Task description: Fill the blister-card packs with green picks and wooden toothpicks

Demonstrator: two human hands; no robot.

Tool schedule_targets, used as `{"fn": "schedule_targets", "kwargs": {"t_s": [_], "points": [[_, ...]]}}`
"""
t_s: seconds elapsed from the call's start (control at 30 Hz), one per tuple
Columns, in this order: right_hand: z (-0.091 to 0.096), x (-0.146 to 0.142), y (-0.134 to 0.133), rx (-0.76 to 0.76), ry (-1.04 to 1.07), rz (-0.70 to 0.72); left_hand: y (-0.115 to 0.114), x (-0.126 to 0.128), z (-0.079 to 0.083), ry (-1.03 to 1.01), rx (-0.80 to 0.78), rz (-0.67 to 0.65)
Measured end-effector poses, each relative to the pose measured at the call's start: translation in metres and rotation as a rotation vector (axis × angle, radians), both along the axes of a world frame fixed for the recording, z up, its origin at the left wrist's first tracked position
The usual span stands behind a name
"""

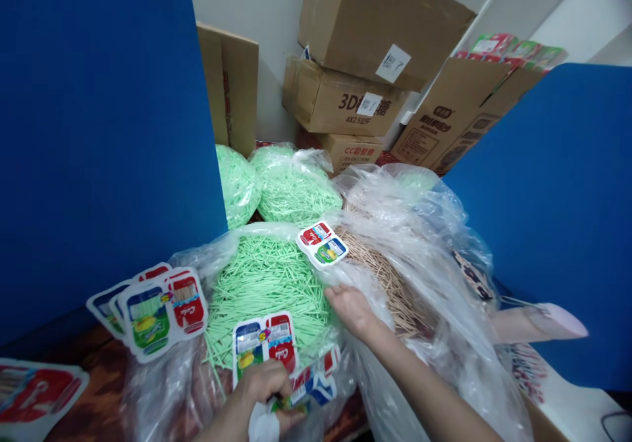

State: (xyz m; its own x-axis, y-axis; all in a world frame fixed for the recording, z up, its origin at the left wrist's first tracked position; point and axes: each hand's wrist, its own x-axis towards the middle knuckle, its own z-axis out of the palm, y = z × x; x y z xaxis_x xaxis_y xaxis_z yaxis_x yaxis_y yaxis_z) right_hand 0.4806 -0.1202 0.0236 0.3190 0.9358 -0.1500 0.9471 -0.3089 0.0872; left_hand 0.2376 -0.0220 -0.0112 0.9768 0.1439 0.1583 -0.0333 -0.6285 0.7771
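My left hand is at the bottom middle, its fingers closed round printed twin packs with red "Cola" and blue-green halves. Part of what it grips is hidden behind the fingers, and something white is at its thumb side. My right hand lies at the right edge of an open clear bag of thin green sticks, palm down, fingers stretched out against the bag's rim. Just beyond its fingertips a single twin pack rests on the plastic. Right of it, thin brown sticks show in another clear bag.
Several more twin packs lie at the left, and another at the lower left corner. Closed bags of green sticks stand behind. Cardboard boxes are stacked at the back. Blue panels flank both sides.
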Motion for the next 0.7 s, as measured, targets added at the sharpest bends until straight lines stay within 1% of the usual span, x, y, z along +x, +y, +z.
{"fn": "schedule_targets", "kwargs": {"t_s": [0.1, 0.17, 0.27, 0.43, 0.6, 0.7], "points": [[0.002, 0.005, -0.001, -0.038, -0.022, 0.016, -0.001, -0.004, 0.005, 0.022, -0.007, 0.074], [0.003, 0.006, 0.000, -0.063, -0.022, 0.037, -0.002, -0.004, 0.008, 0.040, -0.018, 0.101], [0.002, 0.004, 0.004, -0.095, -0.018, 0.086, -0.006, -0.001, 0.009, 0.050, -0.023, 0.104], [-0.005, 0.006, 0.009, -0.111, -0.035, 0.135, -0.010, 0.002, 0.003, 0.003, -0.016, 0.090], [-0.013, 0.011, 0.005, -0.081, -0.058, 0.208, -0.012, 0.004, -0.001, 0.013, -0.060, 0.064], [-0.019, 0.014, 0.003, -0.061, -0.089, 0.229, -0.013, 0.004, 0.000, 0.014, -0.137, 0.089]]}}
